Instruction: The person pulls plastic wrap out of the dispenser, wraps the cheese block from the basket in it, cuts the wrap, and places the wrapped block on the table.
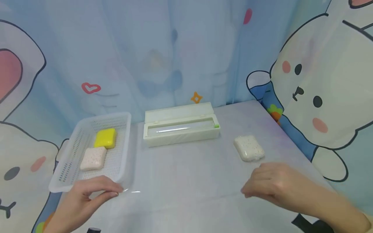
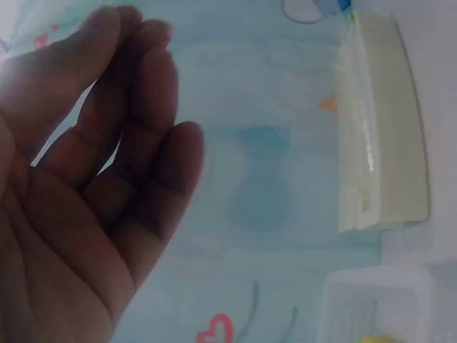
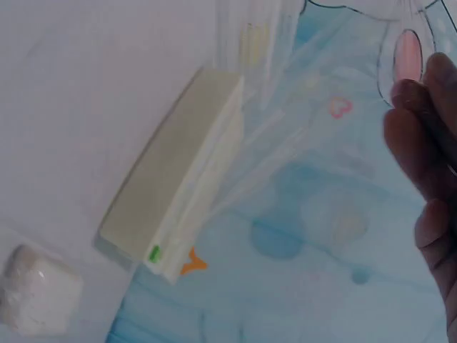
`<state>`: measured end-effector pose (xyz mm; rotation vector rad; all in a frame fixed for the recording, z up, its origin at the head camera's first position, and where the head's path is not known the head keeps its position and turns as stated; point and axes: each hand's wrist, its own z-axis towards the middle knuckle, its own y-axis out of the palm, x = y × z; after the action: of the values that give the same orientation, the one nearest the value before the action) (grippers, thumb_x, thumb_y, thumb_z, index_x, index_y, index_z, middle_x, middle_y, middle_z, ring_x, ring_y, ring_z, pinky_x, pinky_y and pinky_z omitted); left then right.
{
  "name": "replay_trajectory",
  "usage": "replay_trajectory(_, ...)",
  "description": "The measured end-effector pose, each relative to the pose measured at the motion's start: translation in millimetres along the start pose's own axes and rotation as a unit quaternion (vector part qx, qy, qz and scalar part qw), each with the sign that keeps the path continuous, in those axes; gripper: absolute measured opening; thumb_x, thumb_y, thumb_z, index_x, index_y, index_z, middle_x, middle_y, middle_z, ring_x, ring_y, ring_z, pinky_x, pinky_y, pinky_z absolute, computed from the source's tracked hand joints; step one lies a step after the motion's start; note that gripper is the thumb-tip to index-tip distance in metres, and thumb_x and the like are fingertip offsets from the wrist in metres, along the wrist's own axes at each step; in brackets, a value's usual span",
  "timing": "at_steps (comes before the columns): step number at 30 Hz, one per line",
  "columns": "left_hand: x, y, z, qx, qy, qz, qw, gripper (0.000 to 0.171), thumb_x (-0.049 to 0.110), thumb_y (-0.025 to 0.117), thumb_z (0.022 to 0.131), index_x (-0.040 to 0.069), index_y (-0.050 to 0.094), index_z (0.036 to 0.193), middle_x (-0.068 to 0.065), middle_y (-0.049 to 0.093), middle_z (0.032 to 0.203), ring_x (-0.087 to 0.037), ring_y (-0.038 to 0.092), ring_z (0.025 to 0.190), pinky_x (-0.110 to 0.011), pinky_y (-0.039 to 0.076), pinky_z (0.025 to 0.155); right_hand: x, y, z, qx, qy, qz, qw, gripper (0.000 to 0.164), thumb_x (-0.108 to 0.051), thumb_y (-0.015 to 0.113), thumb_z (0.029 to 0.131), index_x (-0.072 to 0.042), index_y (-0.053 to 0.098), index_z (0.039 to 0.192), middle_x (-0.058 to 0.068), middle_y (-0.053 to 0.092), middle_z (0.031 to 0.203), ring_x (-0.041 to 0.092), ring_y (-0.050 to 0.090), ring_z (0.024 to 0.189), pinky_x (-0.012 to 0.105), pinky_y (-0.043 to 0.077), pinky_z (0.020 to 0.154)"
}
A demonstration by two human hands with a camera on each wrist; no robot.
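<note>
A clear sheet of cling film point(image 1: 135, 192) point(image 3: 264, 153) stretches between my hands above the table, showing mainly as glints and faint creases. Thumb and fingertips of my left hand point(image 1: 90, 197) pinch one end in front of the basket. My right hand point(image 1: 279, 186) pinches the other end, its fingertips pointing inward. Just beyond that hand lies a pale, speckled soap bar point(image 1: 249, 148) in shiny clear wrap. At the back stands a cream cling film dispenser point(image 1: 182, 137) point(image 3: 175, 168), lid raised, with the film roll visible inside.
At the left, a white plastic basket point(image 1: 128, 132) contains a yellow soap bar point(image 1: 105, 138) and a pinkish speckled bar point(image 1: 94, 158). A cartoon-print curtain point(image 1: 163, 48) surrounds the table point(image 1: 186, 168). A black object point(image 1: 313, 225) shows at the bottom right.
</note>
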<state>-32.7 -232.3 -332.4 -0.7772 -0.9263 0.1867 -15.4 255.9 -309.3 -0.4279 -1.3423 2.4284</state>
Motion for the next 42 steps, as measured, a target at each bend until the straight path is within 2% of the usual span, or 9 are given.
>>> replay_trajectory(2,-7.2,8.0,-5.4,-0.077,-0.044,-0.048,0.9949,0.024,0.005,0.075,0.089,0.022,0.079,0.105,0.008,0.077,0.097,-0.002,0.068,0.085,-0.017,0.058,0.076,-0.9,13.6,-10.5,-0.065,0.022,0.043,0.997,0.006,-0.021,0.081,0.087,-0.024,0.08,0.092,-0.02,0.075,0.083,-0.008,0.062,0.074,0.004,0.047,0.067)
replay_trajectory(5,-18.5,24.9,-8.1,-0.19,-0.122,-0.095,0.9695,0.013,0.018,0.073,0.092,0.02,0.08,0.104,0.01,0.077,0.096,-0.001,0.066,0.082,-0.019,0.058,0.076,-1.0,35.8,-23.5,-0.156,0.07,0.072,0.983,0.018,-0.015,0.087,0.074,-0.025,0.08,0.087,-0.022,0.073,0.079,-0.01,0.057,0.069,0.006,0.044,0.061)
replay_trajectory(7,-24.2,40.0,-8.9,-0.241,-0.169,-0.107,0.9498,0.011,0.021,0.074,0.092,0.018,0.08,0.101,0.01,0.077,0.093,0.001,0.064,0.081,-0.018,0.057,0.076,-1.6,51.6,-31.0,-0.203,0.097,0.069,0.972,0.013,-0.017,0.087,0.075,-0.026,0.08,0.082,-0.022,0.072,0.075,-0.012,0.053,0.066,0.008,0.044,0.059)
replay_trajectory(9,-29.0,58.5,-10.0,-0.26,-0.175,-0.088,0.9455,0.007,0.018,0.076,0.09,0.018,0.081,0.095,0.011,0.077,0.089,0.003,0.064,0.079,-0.019,0.057,0.074,-2.6,66.7,-38.1,-0.242,0.13,0.059,0.96,0.012,-0.019,0.087,0.074,-0.027,0.078,0.076,-0.022,0.07,0.07,-0.012,0.051,0.063,0.011,0.044,0.058)
replay_trajectory(14,-38.3,102.4,-14.5,-0.26,-0.169,-0.038,0.95,0.005,0.01,0.08,0.085,0.015,0.081,0.084,0.01,0.075,0.079,0.005,0.063,0.073,-0.021,0.056,0.067,-0.9,100.4,-56.8,-0.292,0.174,0.003,0.94,0.015,-0.022,0.085,0.07,-0.028,0.073,0.065,-0.021,0.064,0.062,-0.006,0.041,0.056,0.017,0.043,0.055)
replay_trajectory(27,-57.9,141.0,-22.9,-0.247,-0.223,0.001,0.9432,0.006,0.006,0.081,0.078,0.011,0.078,0.077,0.002,0.075,0.074,-0.004,0.066,0.068,-0.024,0.058,0.065,8.4,152.7,-91.8,-0.227,0.098,-0.007,0.969,0.019,-0.021,0.083,0.075,-0.025,0.066,0.068,-0.017,0.05,0.067,-0.005,0.032,0.057,0.012,0.036,0.052)
replay_trajectory(30,-57.7,144.1,-22.2,-0.249,-0.253,0.007,0.9348,0.009,0.014,0.08,0.082,0.011,0.076,0.074,0.007,0.071,0.071,-0.003,0.062,0.066,-0.025,0.056,0.064,7.1,155.3,-93.3,-0.248,0.112,-0.008,0.962,0.018,-0.019,0.082,0.078,-0.025,0.066,0.072,-0.017,0.052,0.067,-0.005,0.034,0.058,0.013,0.038,0.053)
replay_trajectory(35,-61.2,152.3,-22.7,-0.232,-0.239,0.037,0.9422,0.028,0.024,0.078,0.088,0.008,0.072,0.065,0.011,0.057,0.063,-0.002,0.046,0.059,-0.024,0.044,0.058,4.8,156.2,-94.7,-0.299,0.179,0.037,0.936,0.012,-0.02,0.081,0.083,-0.022,0.069,0.081,-0.017,0.058,0.071,-0.007,0.043,0.061,0.015,0.047,0.058)
replay_trajectory(42,-67.7,161.8,-23.5,-0.199,-0.22,0.066,0.9528,0.021,0.025,0.075,0.091,0.012,0.076,0.075,0.012,0.064,0.064,0.0,0.044,0.058,-0.024,0.042,0.057,1.6,155.5,-97.4,-0.302,0.304,0.142,0.892,0.016,-0.028,0.073,0.092,-0.023,0.07,0.078,-0.022,0.051,0.067,-0.005,0.042,0.06,0.02,0.047,0.057)
